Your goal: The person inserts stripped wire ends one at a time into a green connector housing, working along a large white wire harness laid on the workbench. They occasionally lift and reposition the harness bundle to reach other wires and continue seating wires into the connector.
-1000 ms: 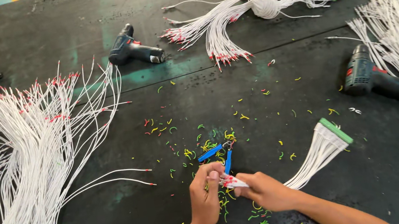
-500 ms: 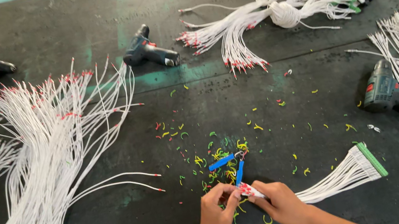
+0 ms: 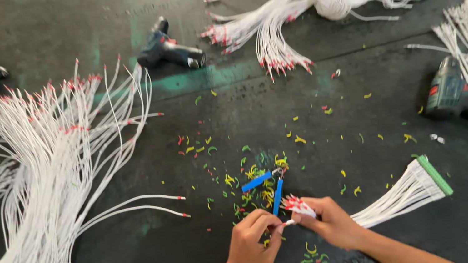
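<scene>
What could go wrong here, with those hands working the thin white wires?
The left hand pinches one wire beside the right hand, which grips the small wire bundle; a strand might slip free. The blue-handled cutters lie open close by, so fingers could brush them. Coloured snippets might mix into the bundle.

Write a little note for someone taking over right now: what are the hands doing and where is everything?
Left hand: fingertips pinch one white wire end, next to the blue-handled cutters lying on the dark mat.
Right hand: grip around the small white wire bundle, red tips fanned out by the thumb, green band at the far end.
Done: coloured insulation scraps litter the mat.
Left: big wire bundle on the left looks untouched; which wires in hand are finished cannot be told.
</scene>
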